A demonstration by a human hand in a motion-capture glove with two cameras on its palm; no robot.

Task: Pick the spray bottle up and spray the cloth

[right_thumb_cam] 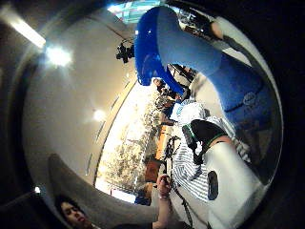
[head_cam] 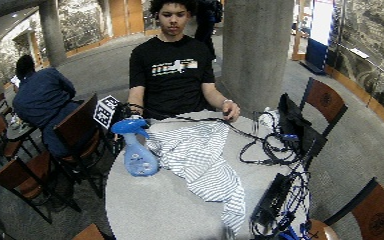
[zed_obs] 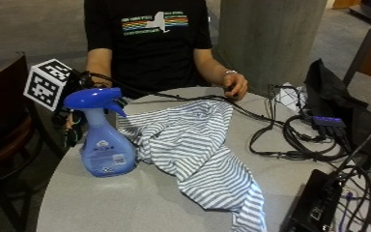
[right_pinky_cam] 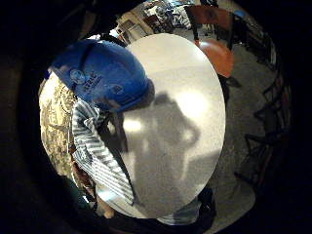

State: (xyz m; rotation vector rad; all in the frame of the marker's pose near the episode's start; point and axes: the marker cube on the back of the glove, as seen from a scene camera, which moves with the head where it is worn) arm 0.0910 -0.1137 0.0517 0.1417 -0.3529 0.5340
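Observation:
A blue spray bottle [zed_obs: 105, 150] [head_cam: 139, 157] stands upright near the left edge of the round grey table [zed_obs: 140, 203]. A blue-and-white striped cloth [zed_obs: 192, 145] [head_cam: 195, 155] lies crumpled beside it, trailing toward the front edge. My gloved right hand [zed_obs: 75, 128] hangs just behind and left of the bottle at the table's rim, mostly hidden by it, and no finger shows around the neck. Both palm views show the bottle [right_pinky_cam: 102, 73] [right_thumb_cam: 162, 47] close by, with the cloth [right_pinky_cam: 97, 151] [right_thumb_cam: 186, 167] next to it. The bare left hand [zed_obs: 235, 87] rests at the far edge.
Black cables [zed_obs: 282, 140] loop over the right half of the table, beside a black bag [zed_obs: 327, 96] and a flat black device [zed_obs: 314, 208]. A wooden chair [zed_obs: 5, 121] stands left of the table, and a concrete pillar [zed_obs: 269, 38] rises behind it.

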